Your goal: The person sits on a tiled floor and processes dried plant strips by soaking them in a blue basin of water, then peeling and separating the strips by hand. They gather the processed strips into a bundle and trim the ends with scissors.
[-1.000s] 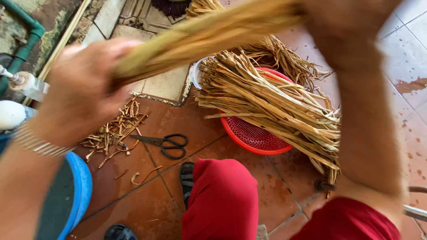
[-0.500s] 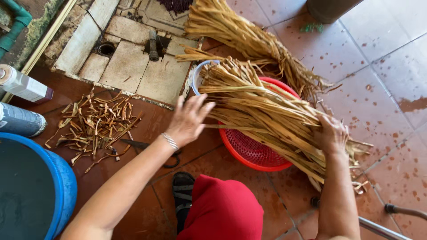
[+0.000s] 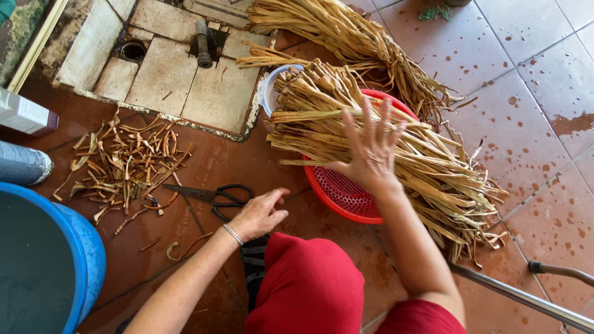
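My right hand (image 3: pixel 371 148) is open with fingers spread, resting on a heap of long dried straw-coloured strips (image 3: pixel 433 173) that lies across a red plastic basket (image 3: pixel 343 192). My left hand (image 3: pixel 260 213) is low over the floor tiles, fingers loosely curled and empty, right beside black-handled scissors (image 3: pixel 216 195). A second bundle of dried strips (image 3: pixel 346 37) lies on the floor behind the basket. A bracelet sits on my left wrist.
Cut-off strip ends (image 3: pixel 124 164) litter the tiles at left. A blue barrel (image 3: pixel 68 260) stands at the lower left, with a grey bottle (image 3: pixel 25 164) beside it. A concrete drain slab (image 3: pixel 179 80) lies ahead. A metal rod (image 3: pixel 526 297) crosses the lower right. Red trousers cover my knees.
A second ago both hands held a bundle of strips up. The bundle has been put down; my right hand now rests on the heap and my left hand has dropped to the scissors.
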Tool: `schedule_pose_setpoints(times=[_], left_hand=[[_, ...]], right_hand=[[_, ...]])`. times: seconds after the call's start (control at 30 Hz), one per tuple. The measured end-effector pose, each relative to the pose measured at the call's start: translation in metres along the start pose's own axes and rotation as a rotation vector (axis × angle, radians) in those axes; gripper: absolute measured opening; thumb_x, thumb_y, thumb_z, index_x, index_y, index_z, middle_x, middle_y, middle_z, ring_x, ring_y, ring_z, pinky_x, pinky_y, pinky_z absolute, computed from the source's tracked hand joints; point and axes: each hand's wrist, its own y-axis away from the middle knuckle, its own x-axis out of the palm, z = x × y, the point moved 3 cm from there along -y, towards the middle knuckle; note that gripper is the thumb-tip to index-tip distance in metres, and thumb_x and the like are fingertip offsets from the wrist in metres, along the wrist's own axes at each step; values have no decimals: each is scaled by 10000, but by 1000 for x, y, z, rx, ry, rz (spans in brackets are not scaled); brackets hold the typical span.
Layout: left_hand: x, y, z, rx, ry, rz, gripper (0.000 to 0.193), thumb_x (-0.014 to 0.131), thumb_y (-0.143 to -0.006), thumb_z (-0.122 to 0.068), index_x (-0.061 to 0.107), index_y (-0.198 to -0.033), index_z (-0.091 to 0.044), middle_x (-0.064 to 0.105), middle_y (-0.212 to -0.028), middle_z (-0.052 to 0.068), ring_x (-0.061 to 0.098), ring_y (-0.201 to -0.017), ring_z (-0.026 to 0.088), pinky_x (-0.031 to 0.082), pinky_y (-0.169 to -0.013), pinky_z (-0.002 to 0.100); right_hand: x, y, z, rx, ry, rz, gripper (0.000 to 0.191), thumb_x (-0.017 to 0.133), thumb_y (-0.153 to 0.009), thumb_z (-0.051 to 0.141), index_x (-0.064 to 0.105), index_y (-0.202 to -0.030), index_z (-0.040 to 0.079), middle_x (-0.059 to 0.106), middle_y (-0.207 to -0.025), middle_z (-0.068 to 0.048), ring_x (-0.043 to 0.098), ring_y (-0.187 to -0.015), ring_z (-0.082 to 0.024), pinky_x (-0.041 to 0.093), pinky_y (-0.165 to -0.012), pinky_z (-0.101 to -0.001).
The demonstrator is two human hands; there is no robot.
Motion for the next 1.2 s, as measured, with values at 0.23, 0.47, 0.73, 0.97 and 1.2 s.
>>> schedule_pose_setpoints(times=[0.23, 0.47, 0.73, 0.97, 1.2], left_hand=[[-22, 44, 35, -105, -45, -56, 439, 684, -898, -247, 600, -1304, -103, 735, -1059, 99, 743, -843, 212, 589, -795, 340], [-33, 85, 80, -178, 84, -191, 364, 687, -903, -212, 673, -1244, -87, 782, -1019, 91, 744, -892, 193, 598, -806, 341], [-13, 93, 104, -207, 72, -138, 340, 678, -909, -214, 686, -1221, -80, 804, -993, 96, 774, -904, 184, 608, -813, 328], [-14, 98, 98, -222, -6, -150, 350, 693, -892, -230, 691, -1211, -87, 800, -977, 102, 775, -872, 194, 612, -794, 336], [-26, 120, 103, -248, -118, -190, 319, 676, -901, -238, 695, -1192, -107, 786, -945, 103, 763, -865, 218, 597, -793, 347]], right_hand=[[56, -30, -29, 173, -210, 41, 1184, 787, -770, 720, 225, -1681, 214, 123, -1752, -31, 93, -1621, -348, 70, -1227, -741], [40, 57, 1, 92, -91, -511, 772, 812, -892, 497, 506, -1483, 106, 509, -1521, -175, 416, -1453, -387, 336, -1165, -609], [157, 191, 71, 1524, -2334, 133, 587, 583, -852, 608, 557, -1139, 96, 687, -1196, -268, 697, -1090, -394, 565, -891, -502], [210, 167, 39, 1621, -2452, -637, 359, 673, -861, 113, 587, -1204, 50, 618, -1324, -169, 626, -1214, -377, 504, -1033, -658], [211, 216, -20, 1613, -2468, -816, 296, 603, -842, 15, 594, -1137, 24, 637, -1270, -178, 635, -1184, -386, 480, -1037, -680]])
